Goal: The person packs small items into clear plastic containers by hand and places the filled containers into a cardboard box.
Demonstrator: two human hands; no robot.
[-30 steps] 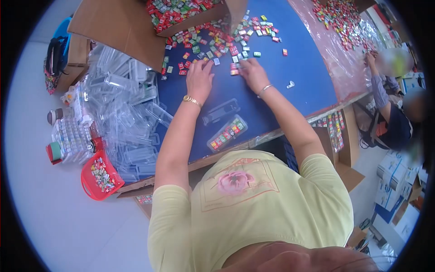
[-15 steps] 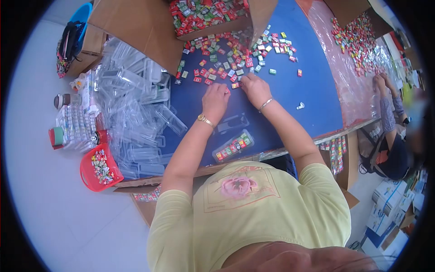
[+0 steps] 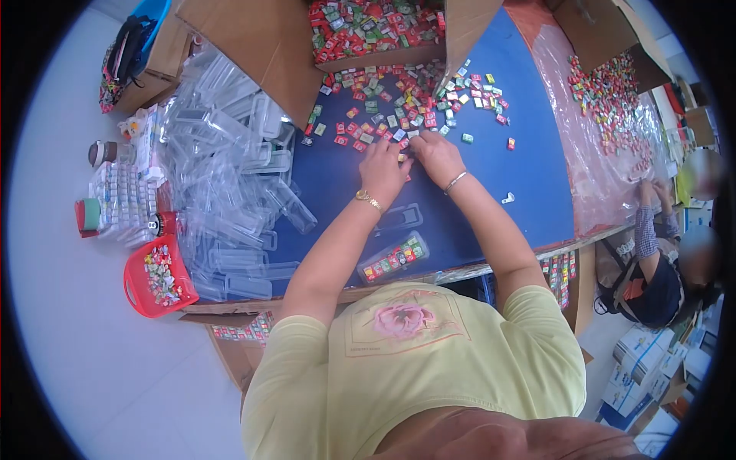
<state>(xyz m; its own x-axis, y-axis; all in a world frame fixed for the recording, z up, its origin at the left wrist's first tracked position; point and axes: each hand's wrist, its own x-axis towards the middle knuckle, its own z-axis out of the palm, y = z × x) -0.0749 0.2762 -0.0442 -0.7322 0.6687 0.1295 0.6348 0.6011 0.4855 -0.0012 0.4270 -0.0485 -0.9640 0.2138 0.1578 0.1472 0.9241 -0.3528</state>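
Observation:
My left hand is at the near edge of a heap of small red, green and white printed blocks on the blue tabletop. Its fingers are curled around a small red-and-yellow block, mostly covered by them. My right hand is close beside it, fingers bent down and closed among the blocks; what they pinch is hidden. Below my hands lies a clear plastic case holding a row of these blocks. An empty clear case part lies just above it.
Clear plastic cases are piled on the left. A cardboard box full of blocks stands at the back. A red scoop-like bin with small pieces is at lower left. On the right, another person's hands are near a second heap.
My left hand has moved right, close to my right hand, with a block at its fingers. My right hand has shifted slightly within the view, which has itself moved a little.

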